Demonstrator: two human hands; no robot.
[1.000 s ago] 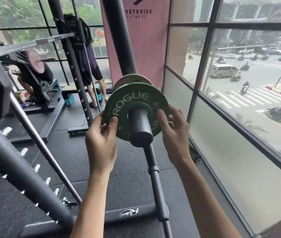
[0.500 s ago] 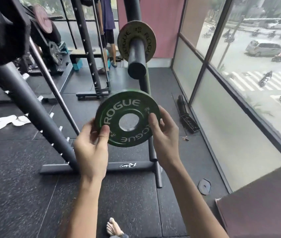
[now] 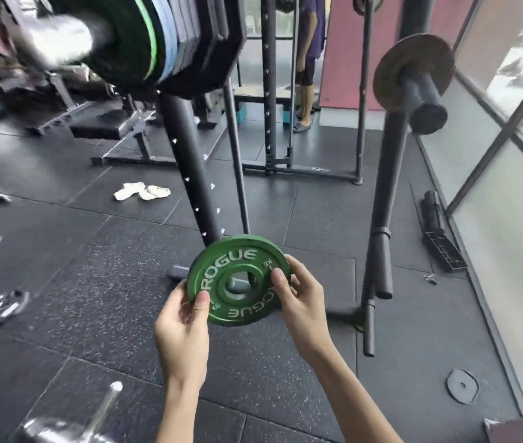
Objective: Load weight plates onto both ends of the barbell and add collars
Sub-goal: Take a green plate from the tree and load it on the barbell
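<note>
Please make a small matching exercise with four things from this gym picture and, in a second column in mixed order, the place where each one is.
Things:
1. green plate
2. tan plate
3. white cloths
4. grey flat disc

Places:
A. on the floor near the window, lower right
B. held between the left hand and right hand
C. on a storage peg, upper right
D. on the floor behind the rack post

Pairs: 1-B, 2-C, 3-D, 4-A

Small round green metal weight plate (image 3: pixel 239 279): raised pale "ROGUE" twice, along upper-left and lower-right face; "KG" near right edge, number beside it unreadable.
</note>
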